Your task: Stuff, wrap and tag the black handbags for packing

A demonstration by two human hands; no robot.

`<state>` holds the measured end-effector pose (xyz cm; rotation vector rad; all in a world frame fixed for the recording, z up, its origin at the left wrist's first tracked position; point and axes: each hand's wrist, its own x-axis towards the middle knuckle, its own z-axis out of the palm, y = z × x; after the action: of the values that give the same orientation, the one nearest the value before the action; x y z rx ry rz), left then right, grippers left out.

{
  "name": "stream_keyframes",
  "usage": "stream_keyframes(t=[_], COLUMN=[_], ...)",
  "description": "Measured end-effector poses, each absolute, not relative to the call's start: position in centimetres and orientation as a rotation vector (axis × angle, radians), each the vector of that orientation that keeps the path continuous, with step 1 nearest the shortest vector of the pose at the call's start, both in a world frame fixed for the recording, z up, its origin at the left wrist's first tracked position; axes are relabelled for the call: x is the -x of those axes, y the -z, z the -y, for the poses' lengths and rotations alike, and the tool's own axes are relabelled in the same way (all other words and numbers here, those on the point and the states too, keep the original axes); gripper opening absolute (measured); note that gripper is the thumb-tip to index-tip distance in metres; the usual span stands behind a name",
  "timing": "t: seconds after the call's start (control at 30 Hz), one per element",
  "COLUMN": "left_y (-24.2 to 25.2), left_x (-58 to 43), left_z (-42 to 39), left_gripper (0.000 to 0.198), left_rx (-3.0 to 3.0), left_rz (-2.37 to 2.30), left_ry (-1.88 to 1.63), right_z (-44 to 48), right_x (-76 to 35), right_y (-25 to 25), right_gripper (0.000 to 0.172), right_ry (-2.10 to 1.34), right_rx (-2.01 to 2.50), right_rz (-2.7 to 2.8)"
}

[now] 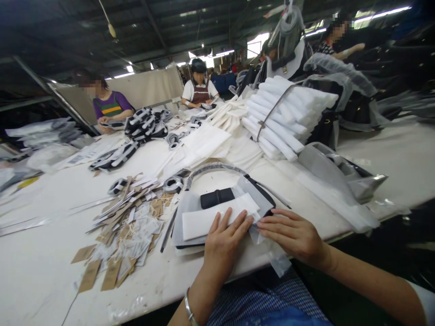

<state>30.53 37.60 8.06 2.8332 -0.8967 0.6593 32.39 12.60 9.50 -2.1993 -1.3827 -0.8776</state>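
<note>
My left hand (222,242) lies flat with fingers stretched out on a white foam sheet (204,221) that rests on a grey bag (190,206) at the table's near edge. My right hand (292,233) lies beside it, fingers extended, pressing on clear plastic wrapping (272,253) at the bag's right end. A black strap piece (217,198) sits just beyond the foam, and the bag's curved handle (217,168) arches behind it.
Brown and white paper tags (125,231) lie heaped to the left. A stack of white foam sheets (288,115) and a grey wrapped bag (340,170) stand to the right. Black-and-white straps (142,127) lie farther back. Other people sit working across the white table (50,253).
</note>
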Motion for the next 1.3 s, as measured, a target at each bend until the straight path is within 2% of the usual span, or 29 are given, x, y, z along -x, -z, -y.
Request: stream_keyframes(t=[0.17,0.27,0.4,0.5,0.6,0.83,0.97,1.07,1.2,1.23,1.3], left_y=[-8.3,-8.4,-8.2,-8.0,-8.0,-8.2,-8.4,-8.6,-8.6,-8.6,-8.6], left_x=[-30.7,-30.7,-30.8,-30.9,-30.9,-30.9,-30.7,-30.7,-30.7,-30.7,-30.6], left_z=[-37.8,-37.8,-37.6,-37.6,-37.6,-37.7,-37.7,-37.7,-37.8,-37.7,-37.7], left_gripper=[0.061,0.062,0.059,0.057,0.057,0.053,0.056,0.062,0.067,0.068,0.069], left_rx=[-2.849,-2.850,-2.830,-2.829,-2.831,-2.823,-2.827,-2.814,-2.803,-2.805,-2.814], left_rz=[0.917,0.923,0.918,0.923,0.919,0.925,0.911,0.902,0.897,0.896,0.898], left_ry=[-0.631,-0.648,-0.685,-0.700,-0.696,-0.739,-0.690,-0.604,-0.563,-0.568,-0.583], right_z=[-13.5,-15.5,-18.5,-19.4,-19.5,-19.6,-15.6,-11.6,-8.9,-9.0,-9.6], right_x=[-33.8,-36.9,-41.6,-43.3,-43.3,-43.5,-39.7,-34.5,-29.4,-28.8,-28.5], right_y=[-12.9,-15.0,-14.5,-12.9,-12.2,-13.4,-13.6,-12.3,-9.0,-8.1,-6.6], right_gripper=[0.025,0.032,0.046,0.040,0.031,0.028,0.039,0.038,0.068,0.067,0.055], right_ry=[0.661,0.530,0.245,0.107,0.113,0.114,0.294,0.523,0.400,0.363,0.373], right_rx=[2.259,2.381,2.698,2.786,2.800,2.709,2.556,2.279,2.307,2.336,2.343], right_rz=[1.330,1.261,1.281,1.308,1.292,1.209,1.067,1.105,1.368,1.397,1.394])
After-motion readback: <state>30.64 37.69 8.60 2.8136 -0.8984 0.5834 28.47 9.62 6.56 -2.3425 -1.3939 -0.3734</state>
